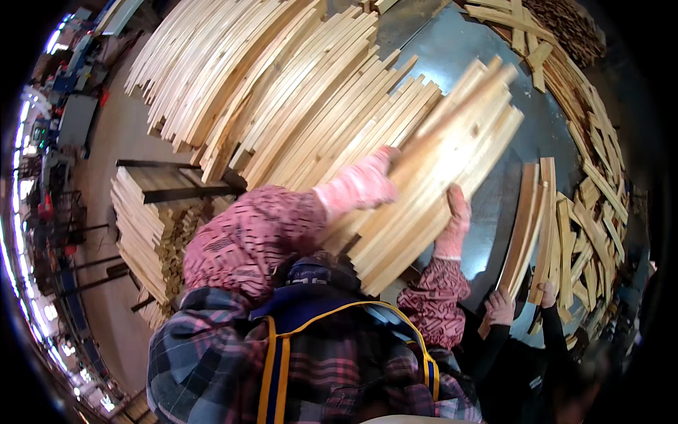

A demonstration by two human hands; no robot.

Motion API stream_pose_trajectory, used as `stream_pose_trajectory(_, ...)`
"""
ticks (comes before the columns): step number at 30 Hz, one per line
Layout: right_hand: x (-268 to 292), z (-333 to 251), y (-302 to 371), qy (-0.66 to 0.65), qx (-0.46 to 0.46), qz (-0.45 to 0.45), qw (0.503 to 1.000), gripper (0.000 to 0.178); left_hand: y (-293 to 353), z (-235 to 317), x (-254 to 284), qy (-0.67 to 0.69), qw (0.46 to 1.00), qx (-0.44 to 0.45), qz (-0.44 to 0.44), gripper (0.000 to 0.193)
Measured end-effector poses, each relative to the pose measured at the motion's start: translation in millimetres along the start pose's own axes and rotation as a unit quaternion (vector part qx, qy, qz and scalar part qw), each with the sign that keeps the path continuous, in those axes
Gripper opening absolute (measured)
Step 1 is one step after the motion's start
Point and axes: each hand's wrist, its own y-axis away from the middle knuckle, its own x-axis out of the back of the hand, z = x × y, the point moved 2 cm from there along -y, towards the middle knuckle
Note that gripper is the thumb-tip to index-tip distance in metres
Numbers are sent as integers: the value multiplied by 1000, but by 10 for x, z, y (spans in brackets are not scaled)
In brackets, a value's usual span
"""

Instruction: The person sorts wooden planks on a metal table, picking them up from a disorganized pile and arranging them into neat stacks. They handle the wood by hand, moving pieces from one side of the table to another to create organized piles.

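A bundle of pale wooden strips [452, 169] lies side by side in front of my body, slanting up to the right, with its ends uneven. My left hand [361, 184], in a pink glove, grips the bundle's left side. Against the right side presses my right hand [454, 222], also gloved in pink, its fingers at the outermost strip. The strips are squeezed between both hands; the undersides of my grip are hidden. Just left of the bundle, many more wooden strips [311, 127] lie in long rows on a shiny grey-blue table [487, 240].
On the right, a co-worker's gloved hands [500, 308] hold a few wooden strips [524, 219]. Beyond them rises a jumbled pile of wood offcuts [590, 233]. A stack of strips [141, 237] rests on a rack with dark bars [191, 192] at the left, beside the floor [106, 191].
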Motion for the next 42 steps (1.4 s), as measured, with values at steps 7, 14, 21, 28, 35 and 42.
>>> stream_pose_trajectory(7,-1345,1036,-589,293,2,1,956,85,-135,-918,1752,73,995,61,36,89)
stream_pose_trajectory(14,-1932,942,-199,667,-138,38,732,112,-125,-1354,2320,-305,932,-32,194,79)
stream_pose_trajectory(21,-1807,1048,-251,607,-99,6,788,108,-315,-1142,2601,-338,894,133,261,105)
stream_pose_trajectory(28,-1087,808,-100,576,-68,-105,808,91,102,-801,2303,-71,957,26,281,104)
stream_pose_trajectory(35,358,565,314,437,42,116,891,72,-140,-887,1587,-279,891,176,311,112)
stream_pose_trajectory(42,1569,-145,361,666,66,313,674,76,-192,-920,1550,-251,898,168,321,108)
